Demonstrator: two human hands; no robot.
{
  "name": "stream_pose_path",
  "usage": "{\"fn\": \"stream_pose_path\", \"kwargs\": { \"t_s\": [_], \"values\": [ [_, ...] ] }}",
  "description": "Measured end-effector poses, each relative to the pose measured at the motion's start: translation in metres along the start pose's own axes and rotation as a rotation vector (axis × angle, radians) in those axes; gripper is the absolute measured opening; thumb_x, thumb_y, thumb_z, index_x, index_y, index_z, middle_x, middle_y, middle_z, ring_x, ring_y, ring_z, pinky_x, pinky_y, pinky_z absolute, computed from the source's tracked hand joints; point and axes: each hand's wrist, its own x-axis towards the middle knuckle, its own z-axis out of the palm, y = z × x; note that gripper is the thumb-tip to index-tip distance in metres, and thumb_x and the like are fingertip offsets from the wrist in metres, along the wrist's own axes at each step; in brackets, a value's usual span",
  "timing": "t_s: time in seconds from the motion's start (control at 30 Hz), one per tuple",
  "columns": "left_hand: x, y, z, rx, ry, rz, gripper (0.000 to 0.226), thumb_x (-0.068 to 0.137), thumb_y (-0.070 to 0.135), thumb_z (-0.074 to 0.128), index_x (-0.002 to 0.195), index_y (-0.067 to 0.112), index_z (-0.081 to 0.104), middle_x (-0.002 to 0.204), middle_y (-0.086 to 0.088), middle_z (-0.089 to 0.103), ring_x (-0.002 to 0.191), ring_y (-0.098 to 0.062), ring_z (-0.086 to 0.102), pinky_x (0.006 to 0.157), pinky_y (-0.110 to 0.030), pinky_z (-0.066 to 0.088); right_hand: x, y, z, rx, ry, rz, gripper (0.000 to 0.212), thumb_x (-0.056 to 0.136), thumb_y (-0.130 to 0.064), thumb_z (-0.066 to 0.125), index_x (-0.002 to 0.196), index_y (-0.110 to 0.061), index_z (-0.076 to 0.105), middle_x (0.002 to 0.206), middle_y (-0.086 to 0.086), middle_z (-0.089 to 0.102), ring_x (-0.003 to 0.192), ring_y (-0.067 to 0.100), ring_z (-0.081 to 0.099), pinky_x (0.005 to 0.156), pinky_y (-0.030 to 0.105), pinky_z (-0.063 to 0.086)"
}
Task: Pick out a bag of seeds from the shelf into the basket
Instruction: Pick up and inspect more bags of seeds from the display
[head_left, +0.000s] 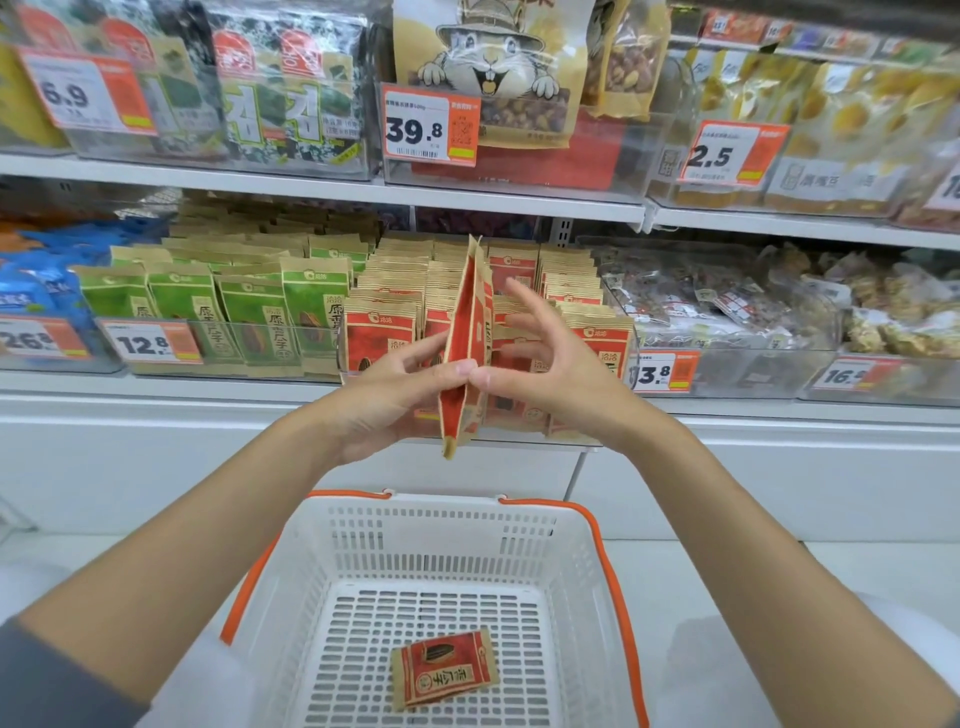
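Note:
A red and brown seed bag (467, 332) stands edge-on in the air, in front of the shelf. My left hand (395, 395) grips its left face with thumb and curled fingers. My right hand (545, 364) pinches its right face with the thumb, and the other fingers spread out straight. Below my hands sits a white basket (431, 551) with orange handles. Another red seed bag (444, 667) lies flat on the basket floor. Rows of red seed bags (382, 332) fill the shelf bin behind my hands.
Green seed bags (249, 306) stand left of the red ones, blue packs (36, 296) further left. Clear bins of mixed snacks (727, 306) sit to the right. The upper shelf holds seaweed packs (270, 88) and nut bags (493, 67). Price tags line the shelf edges.

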Motion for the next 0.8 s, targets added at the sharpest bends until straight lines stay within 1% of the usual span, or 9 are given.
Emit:
{"fn": "stream_pose_path", "kwargs": {
  "t_s": [0.1,0.2,0.27,0.33,0.43,0.5,0.67,0.73,0.8],
  "values": [
    [0.0007,-0.0007,-0.0034,0.026,-0.066,-0.045,0.067,0.079,0.023,0.08,0.14,0.029,0.053,0.122,-0.007,0.07,0.115,-0.029,0.066,0.08,-0.033,0.059,0.0042,0.0019,-0.0002,0.233,0.028,0.028,0.101,0.071,-0.064,0.073,0.153,-0.049,0.014,0.153,-0.001,0.039,0.135,0.013,0.047,0.101,0.039,0.051],
    [0.0012,-0.0047,-0.0039,0.023,-0.159,-0.077,0.079,0.07,0.02,0.086,0.141,0.027,0.053,0.131,-0.014,0.064,0.118,-0.032,0.064,0.091,-0.043,0.057,0.0083,0.0022,-0.0011,0.207,0.118,0.012,0.096,0.068,-0.067,0.07,0.15,-0.049,0.024,0.152,-0.002,0.043,0.137,0.013,0.044,0.107,0.044,0.046],
    [0.0018,-0.007,-0.0039,-0.006,-0.204,-0.087,0.089,0.059,0.027,0.095,0.139,0.026,0.056,0.135,-0.017,0.06,0.116,-0.035,0.063,0.098,-0.05,0.053,0.0093,0.0021,-0.0027,0.192,0.167,0.015,0.083,0.069,-0.067,0.071,0.143,-0.046,0.04,0.144,-0.005,0.052,0.133,0.015,0.05,0.106,0.047,0.047],
    [0.0025,-0.0072,-0.0051,-0.01,-0.208,-0.086,0.089,0.058,0.029,0.096,0.138,0.025,0.058,0.136,-0.017,0.06,0.117,-0.036,0.062,0.099,-0.052,0.052,0.0087,0.0013,-0.0033,0.193,0.163,0.019,0.063,0.081,-0.057,0.07,0.139,-0.04,0.05,0.138,-0.005,0.058,0.128,0.015,0.055,0.103,0.046,0.05],
    [0.0033,-0.0076,-0.0081,-0.008,-0.227,-0.088,0.091,0.055,0.039,0.096,0.137,0.024,0.059,0.132,-0.015,0.063,0.118,-0.036,0.062,0.099,-0.05,0.052,0.0083,0.0013,-0.0052,0.224,0.163,0.01,0.043,0.096,-0.031,0.063,0.138,-0.03,0.053,0.126,-0.001,0.065,0.114,0.012,0.064,0.093,0.033,0.057],
    [0.0034,-0.0075,-0.0089,-0.001,-0.23,-0.085,0.093,0.053,0.043,0.096,0.136,0.024,0.059,0.133,-0.016,0.063,0.123,-0.039,0.059,0.1,-0.05,0.052,0.0073,0.0007,-0.0066,0.234,0.172,0.011,0.042,0.095,-0.028,0.063,0.136,-0.03,0.054,0.124,0.001,0.066,0.111,0.012,0.066,0.088,0.031,0.058],
    [0.0018,-0.0045,-0.0072,0.062,-0.222,-0.073,0.085,0.057,0.048,0.092,0.132,0.024,0.062,0.127,-0.013,0.067,0.117,-0.033,0.065,0.095,-0.044,0.056,0.0071,0.0002,-0.0054,0.195,0.252,0.017,0.041,0.089,-0.042,0.069,0.128,-0.034,0.059,0.121,-0.001,0.068,0.113,0.015,0.065,0.086,0.035,0.06],
    [0.0005,-0.0024,-0.0045,0.14,-0.172,-0.052,0.071,0.065,0.047,0.088,0.128,0.024,0.064,0.122,-0.008,0.071,0.112,-0.028,0.068,0.09,-0.04,0.058,0.0082,0.0017,-0.0038,0.129,0.309,0.023,0.05,0.078,-0.06,0.072,0.123,-0.041,0.06,0.121,-0.005,0.067,0.115,0.015,0.063,0.089,0.041,0.058],
    [-0.0008,-0.0014,-0.0003,0.221,-0.092,-0.021,0.051,0.08,0.042,0.077,0.125,0.022,0.065,0.116,-0.004,0.073,0.108,-0.024,0.07,0.088,-0.036,0.058,0.0079,0.001,-0.0034,0.083,0.346,0.024,0.054,0.074,-0.064,0.072,0.121,-0.041,0.06,0.116,-0.01,0.067,0.111,0.012,0.064,0.089,0.043,0.058]
  ]
}}
